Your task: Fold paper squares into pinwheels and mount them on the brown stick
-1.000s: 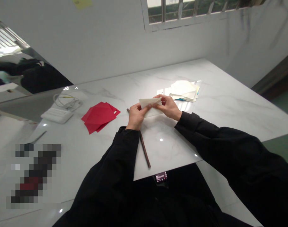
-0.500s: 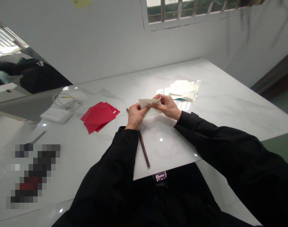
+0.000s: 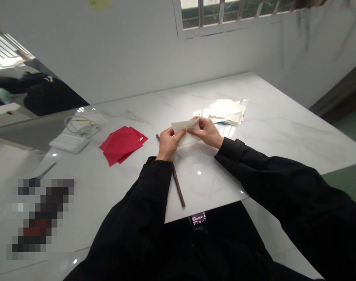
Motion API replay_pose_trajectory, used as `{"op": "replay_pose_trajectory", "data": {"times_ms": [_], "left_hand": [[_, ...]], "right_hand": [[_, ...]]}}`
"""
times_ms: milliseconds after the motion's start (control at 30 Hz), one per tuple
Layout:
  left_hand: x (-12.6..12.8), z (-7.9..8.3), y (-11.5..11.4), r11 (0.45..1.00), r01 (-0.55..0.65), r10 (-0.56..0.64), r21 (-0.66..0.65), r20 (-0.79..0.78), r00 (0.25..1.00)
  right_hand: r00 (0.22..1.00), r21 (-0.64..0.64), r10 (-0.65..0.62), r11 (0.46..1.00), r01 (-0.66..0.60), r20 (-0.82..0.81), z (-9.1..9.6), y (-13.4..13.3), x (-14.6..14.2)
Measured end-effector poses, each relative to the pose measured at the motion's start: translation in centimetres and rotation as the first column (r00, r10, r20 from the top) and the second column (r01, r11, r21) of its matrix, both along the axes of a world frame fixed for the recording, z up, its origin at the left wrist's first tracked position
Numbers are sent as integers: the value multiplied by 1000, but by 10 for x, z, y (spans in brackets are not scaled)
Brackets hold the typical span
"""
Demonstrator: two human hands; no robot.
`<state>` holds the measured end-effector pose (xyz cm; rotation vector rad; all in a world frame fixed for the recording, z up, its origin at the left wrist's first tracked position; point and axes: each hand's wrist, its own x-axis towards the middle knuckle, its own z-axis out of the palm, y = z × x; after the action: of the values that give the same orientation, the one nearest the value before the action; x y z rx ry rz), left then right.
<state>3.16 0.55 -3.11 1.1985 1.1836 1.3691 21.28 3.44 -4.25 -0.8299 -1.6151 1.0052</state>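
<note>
Over the white marble table (image 3: 283, 136) — left hand (image 3: 168, 145) & right hand (image 3: 205, 133) both pinched the folded cream paper (image 3: 184, 130) tight, slim dark-brown rod (image 3: 178, 183) just below.

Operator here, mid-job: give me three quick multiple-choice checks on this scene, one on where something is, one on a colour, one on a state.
1. Where is the paper stack in relation to the right hand?
A. Just beyond it on the table
B. Under its palm
C. On the floor

2. What colour are the loose sheets on the table?
A. Blue
B. Red
C. Yellow

3. What state is the pale paper in, between the left hand and the right hand?
A. Flat and unfolded
B. Folded over
C. Crumpled into a ball

Answers:
1. A, the paper stack lies on the marble table past the fingers.
2. B, the loose sheets show bright red.
3. B, a folded flap shows between the hands.
</note>
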Motion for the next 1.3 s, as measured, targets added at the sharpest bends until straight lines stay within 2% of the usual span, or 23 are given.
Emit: {"op": "replay_pose_trajectory", "data": {"times_ms": [333, 467, 600, 733, 833, 967, 1033, 1100, 1167, 1200, 1300], "left_hand": [[0, 7, -2, 995, 96, -94, -5, 121, 988], [-2, 8, -2, 995, 91, -86, -43, 101, 991], [-8, 10, -1, 995, 93, -89, -47, 79, 993], [-9, 11, -1, 997, 60, -57, -40, 59, 997], [-12, 13, 0, 999, 30, -30, -39, 17, 999], [-37, 22, 5, 992, -107, 116, 59, -172, 978], [-60, 27, 5, 965, -232, 261, 121, -346, 901], [-83, 30, 3, 936, -312, 347, 165, -583, 734], [-101, 30, -1, 930, -325, 333, 173, -772, 542], [-107, 29, -3, 935, -318, 303, 157, -822, 483], [-117, 24, -6, 951, -281, 243, 132, -880, 408]], "right_hand": [[990, -124, 14, 992, -32, -143, -2, 0, -2], [990, -176, 7, 984, -32, -144, 2, -2, -1], [970, -291, 56, 948, -126, -236, 4, -5, -2], [943, -390, 108, 891, -232, -314, 1, -6, -3], [941, -423, 102, 874, -240, -323, -2, -4, -2], [940, -485, 57, 845, -224, -336, -4, 0, 0], [931, -514, 40, 824, -236, -364, -5, 2, 0], [919, -537, 31, 804, -256, -392, -6, 3, 0], [909, -551, 30, 787, -277, -415, -7, 4, 0], [905, -553, 35, 781, -290, -424, -7, 5, 1], [894, -547, 56, 774, -320, -445, -7, 4, 3]]}}
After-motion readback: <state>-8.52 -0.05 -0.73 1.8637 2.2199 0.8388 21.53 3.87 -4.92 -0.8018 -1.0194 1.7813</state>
